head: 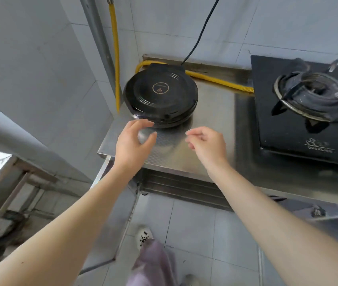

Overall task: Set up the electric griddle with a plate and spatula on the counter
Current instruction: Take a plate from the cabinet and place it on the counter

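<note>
Bright, even, cool light; shadows soft and faint. Dull sheen on the steel bench (211, 124) at frame centre, no hard glare. Smear and ghosting on the gas stove (308, 104) at right. Wide-angle bending of wall lines at left and lower edges. Overall slightly soft.

Home kitchen; gas stove (308, 104) on steel counter (215, 129) w/ yellow gas hose (115, 48); tiled walls.
</note>
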